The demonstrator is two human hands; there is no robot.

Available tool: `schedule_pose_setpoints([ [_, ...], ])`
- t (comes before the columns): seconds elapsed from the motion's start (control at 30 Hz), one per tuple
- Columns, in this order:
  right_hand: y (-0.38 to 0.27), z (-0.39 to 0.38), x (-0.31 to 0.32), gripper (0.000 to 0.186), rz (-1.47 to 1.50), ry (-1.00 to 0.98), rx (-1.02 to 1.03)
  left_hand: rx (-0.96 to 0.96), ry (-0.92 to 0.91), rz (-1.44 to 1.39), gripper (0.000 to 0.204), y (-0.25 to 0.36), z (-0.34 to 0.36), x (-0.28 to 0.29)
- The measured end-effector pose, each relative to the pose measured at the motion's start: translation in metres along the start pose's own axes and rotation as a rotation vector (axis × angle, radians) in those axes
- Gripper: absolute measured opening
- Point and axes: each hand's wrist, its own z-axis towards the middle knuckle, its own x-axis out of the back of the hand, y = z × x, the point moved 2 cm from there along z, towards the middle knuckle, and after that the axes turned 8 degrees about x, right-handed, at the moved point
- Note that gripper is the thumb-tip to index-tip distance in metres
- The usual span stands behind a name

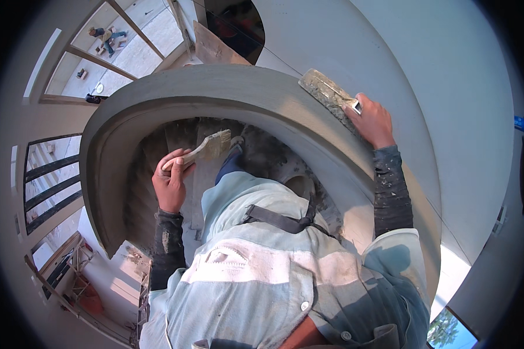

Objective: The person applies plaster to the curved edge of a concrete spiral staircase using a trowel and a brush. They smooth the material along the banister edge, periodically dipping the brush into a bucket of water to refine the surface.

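Your left fingers [170, 157] are closed around a brush [217, 144] above the stairs [180, 132]; your right fingers [368, 104] grip a smeared trowel [325, 90] at the curved wall's [215, 81] top.

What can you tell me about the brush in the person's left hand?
The brush has a pale, slender handle, perhaps wood, widening into a flat head with cream-grey bristles that look dirty. The left hand holds the handle between thumb and fingers. Its bristles point away from the person and to the right, above the dark steps. Whether they are wet cannot be told.
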Motion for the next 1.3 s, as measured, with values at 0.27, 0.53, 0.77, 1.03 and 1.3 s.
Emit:
schedule_pose_setpoints([
  [0.27,-0.171,0.139,-0.083,0.036,0.141,0.102,0.277,-0.09,0.136,-0.047,0.031,0.015,0.015,0.004],
  [0.53,-0.149,0.111,-0.054,0.03,0.132,0.111,0.194,-0.153,0.032,-0.133,0.034,0.066,0.046,-0.032],
  [0.77,0.028,-0.063,0.025,0.035,-0.006,0.008,-0.23,0.217,-0.421,-0.337,0.032,0.061,0.088,-0.161],
  [1.03,0.096,-0.182,0.045,0.034,0.063,-0.006,-0.198,0.243,-0.367,-0.306,0.026,0.03,0.135,-0.193],
  [1.3,-0.031,0.012,0.014,0.035,-0.041,-0.123,0.196,0.085,0.064,-0.259,0.027,0.029,0.214,-0.041],
])
